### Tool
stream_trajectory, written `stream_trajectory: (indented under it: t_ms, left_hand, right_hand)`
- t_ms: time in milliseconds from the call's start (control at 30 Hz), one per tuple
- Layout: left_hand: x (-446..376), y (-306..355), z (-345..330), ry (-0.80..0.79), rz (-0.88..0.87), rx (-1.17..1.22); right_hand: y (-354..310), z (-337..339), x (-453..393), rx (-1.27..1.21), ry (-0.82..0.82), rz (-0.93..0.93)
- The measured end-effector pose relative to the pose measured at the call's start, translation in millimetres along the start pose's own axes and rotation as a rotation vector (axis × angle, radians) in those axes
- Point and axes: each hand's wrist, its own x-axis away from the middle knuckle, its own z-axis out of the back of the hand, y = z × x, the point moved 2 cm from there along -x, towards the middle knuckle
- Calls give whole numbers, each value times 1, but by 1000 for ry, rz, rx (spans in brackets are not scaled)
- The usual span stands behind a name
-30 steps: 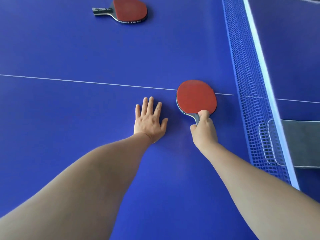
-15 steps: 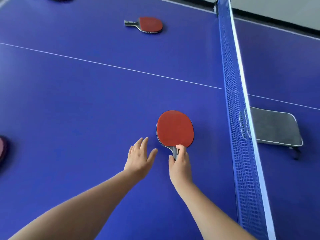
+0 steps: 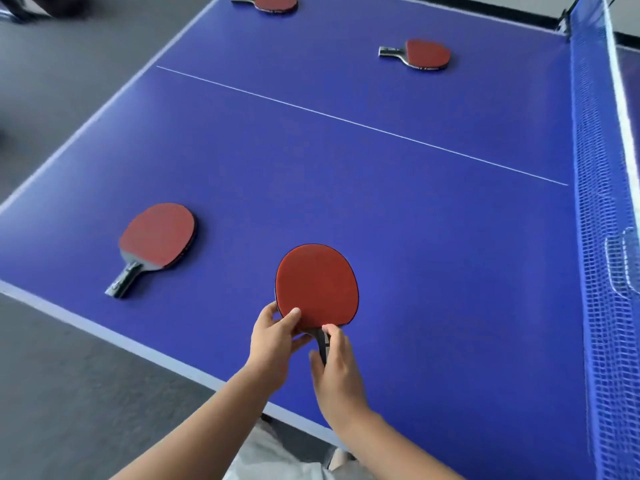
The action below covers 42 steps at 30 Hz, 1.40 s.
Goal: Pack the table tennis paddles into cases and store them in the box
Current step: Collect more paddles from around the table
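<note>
Both hands hold one paddle (image 3: pixel 317 284) above the blue surface (image 3: pixel 398 209), red rubber face up. Right hand (image 3: pixel 337 374) is wrapped around the dark handle, fingers (image 3: pixel 332 332) clenched on it, thumb tip right at the base of the blade. Left hand (image 3: pixel 275 344) pinches the lower left edge of the blade: thumb on top of the red rubber, the other fingers under the rim. The blade extends up and away from both sets of fingers; the handle points back toward the person.

Second paddle (image 3: pixel 157 239) lies flat on the surface well to the left of the left fingers, near the surface's near edge, red side up, handle pointing down-left toward that edge. Third paddle (image 3: pixel 424 53) lies far beyond the fingers, past the white centre line (image 3: pixel 346 121), handle pointing left. Fourth paddle (image 3: pixel 272 2) sits at the far edge, partly cut off by the top of the frame, further out than the third and to the left of it.

Blue net (image 3: pixel 602 237) runs along the right side, well to the right of the right fingers. A pale outlined shape shows through the mesh at right; cannot tell what it is. Grey floor (image 3: pixel 69 393) lies left of and below the surface. Light grey clothing shows between the forearms at the bottom.
</note>
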Motion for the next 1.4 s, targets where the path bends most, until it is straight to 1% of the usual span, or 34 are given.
stream_trajectory:
  t_ms: [100,167,200,267,333,367,433,467,500,567,700,833,933,1033,1167,1333,1400]
  left_hand:
    - [-23,26,61,59,-10,27]
    - [-40,49,103,69,-6,32]
    - [-49,62,123,70,-10,29]
    - [-73,86,164,66,-27,10]
    - [-95,110,202,56,-33,-28]
    - [-105,120,220,47,-28,-54]
    - [-119,141,249,17,-25,-98]
    - [-126,150,261,4,-27,-112]
    - [-132,158,271,0,-27,-126]
    - [-147,172,287,23,-39,-175]
    - [-183,201,303,129,-118,-338]
    - [-213,223,301,133,-156,-530]
    - [-227,228,298,115,-160,-649]
    - [-229,223,299,124,-140,-695]
    - [-226,217,301,165,-170,-722]
    - [-223,213,300,280,-215,-845]
    - [-213,212,299,313,-204,-839]
  right_hand:
    - [-45,-44,-8,-23,-87,41]
    - [-77,-73,-17,-76,-128,7]
    - [-92,-88,-22,-117,-124,-21]
    - [-119,-114,-36,-207,-55,-103]
    - [-142,-134,-58,-331,34,-236]
    - [-153,-141,-70,-404,49,-315]
    - [-172,-154,-96,-554,14,-449]
    - [-180,-162,-110,-612,-18,-488]
    - [-187,-170,-123,-632,-48,-494]
    - [-198,-188,-146,-576,-83,-453]
    - [-220,-215,-178,-569,-66,-424]
    - [-232,-230,-193,-557,-22,-484]
    - [-234,-238,-199,-571,8,-532]
    - [-237,-240,-201,-521,3,-532]
    - [-242,-235,-197,-445,-28,-503]
    - [-238,-234,-195,-446,-90,-498]
    - [-235,-233,-194,-445,-94,-498]
